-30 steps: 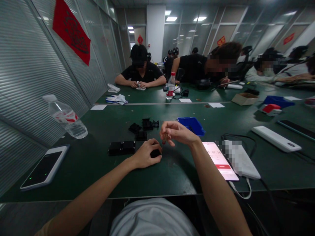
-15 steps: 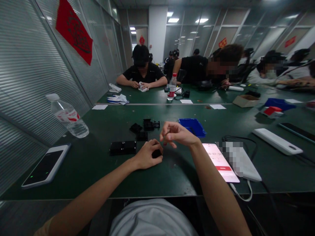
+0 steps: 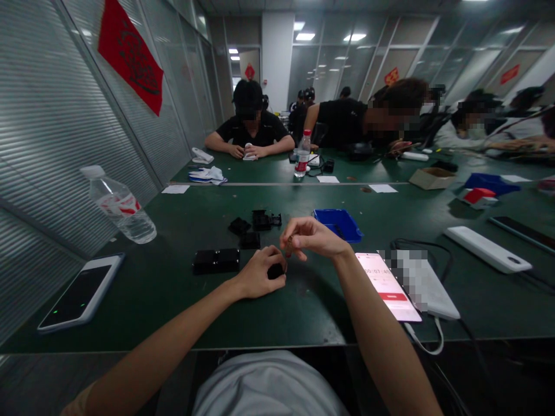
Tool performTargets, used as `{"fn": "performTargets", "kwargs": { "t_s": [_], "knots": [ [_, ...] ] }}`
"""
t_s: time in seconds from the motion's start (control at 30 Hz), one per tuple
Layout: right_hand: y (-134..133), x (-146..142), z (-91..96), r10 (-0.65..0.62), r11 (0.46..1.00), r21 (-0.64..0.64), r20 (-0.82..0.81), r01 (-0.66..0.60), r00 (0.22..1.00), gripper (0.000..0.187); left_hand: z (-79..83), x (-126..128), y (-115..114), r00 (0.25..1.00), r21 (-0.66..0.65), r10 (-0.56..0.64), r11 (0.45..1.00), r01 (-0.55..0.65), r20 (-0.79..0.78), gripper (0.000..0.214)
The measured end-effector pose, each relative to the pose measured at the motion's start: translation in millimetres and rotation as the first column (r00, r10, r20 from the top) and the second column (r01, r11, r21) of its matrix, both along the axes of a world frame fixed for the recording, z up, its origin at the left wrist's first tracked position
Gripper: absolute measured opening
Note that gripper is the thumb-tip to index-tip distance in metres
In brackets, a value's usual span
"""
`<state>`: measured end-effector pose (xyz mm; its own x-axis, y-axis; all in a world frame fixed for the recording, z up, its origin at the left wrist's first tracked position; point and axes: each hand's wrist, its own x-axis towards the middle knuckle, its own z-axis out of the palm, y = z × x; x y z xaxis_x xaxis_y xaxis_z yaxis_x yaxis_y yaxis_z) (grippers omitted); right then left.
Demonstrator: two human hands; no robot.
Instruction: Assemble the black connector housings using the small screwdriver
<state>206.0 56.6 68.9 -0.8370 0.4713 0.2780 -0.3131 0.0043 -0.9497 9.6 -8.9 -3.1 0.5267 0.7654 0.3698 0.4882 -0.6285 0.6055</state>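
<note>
A black box (image 3: 276, 271) is gripped on the surface (image 3: 303, 315) by the left hand (image 3: 262, 273). Near it, a small thing (image 3: 290, 238) is pinched by the right hand (image 3: 309, 236). Which way either one's long side points cannot be told.

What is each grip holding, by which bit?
The left grip holds a black piece by its sides; the right grip pinches a small thing I cannot identify.

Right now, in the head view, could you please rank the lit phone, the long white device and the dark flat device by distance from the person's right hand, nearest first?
From the right hand:
1. Lit phone, to the right, alongside the forearm.
2. Long white device, farther right.
3. Dark flat device, beyond that, at the picture's right edge.
</note>
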Motion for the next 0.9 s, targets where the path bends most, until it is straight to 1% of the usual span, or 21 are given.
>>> {"fn": "performTargets", "kwargs": {
  "t_s": [0.2, 0.43, 0.6, 0.7, 0.73, 0.8, 0.9],
  "knots": [
    [-0.4, -0.1, 0.3, 0.011, 1.0, -0.023, -0.029, -0.012, 1.0, 0.025, -0.4, -0.5, 0.5, 1.0, 0.001, 0.003, 1.0, -0.003, -0.015, 0.011],
    [-1.8, -3.0, 1.7, 0.013, 1.0, 0.009, -0.076, -0.013, 0.997, 0.028, 1.7, -1.7, 0.4, 0.999, 0.006, -0.018, 1.0, 0.019, -0.032, 0.012],
    [-2.0, -0.6, 1.8, 0.015, 1.0, 0.007, -0.067, -0.015, 0.998, 0.027, 4.0, -2.3, 0.2, 0.998, -0.005, -0.018, 1.0, 0.018, -0.055, 0.011],
    [-1.6, 3.1, 0.9, 0.025, 1.0, 0.005, -0.053, -0.025, 0.998, 0.036, 3.6, -2.3, 0.2, 0.998, -0.008, -0.017, 1.0, 0.017, -0.062, 0.01],
    [-1.3, 4.2, 0.5, 0.029, 1.0, 0.008, -0.042, -0.029, 0.999, 0.036, 3.5, -2.2, 0.1, 0.998, -0.011, -0.017, 1.0, 0.017, -0.065, 0.01],
    [-0.4, 5.7, -0.1, 0.024, 0.999, 0.021, -0.012, -0.024, 1.0, 0.029, 3.7, -1.9, -0.1, 0.997, -0.014, -0.011, 1.0, 0.01, -0.071, 0.01],
    [1.2, 6.0, -0.9, -0.027, 0.999, 0.042, 0.01, 0.027, 1.0, 0.025, 4.8, -1.2, -0.2, 0.997, -0.011, -0.007, 1.0, 0.006, -0.073, 0.01]
  ]
}}
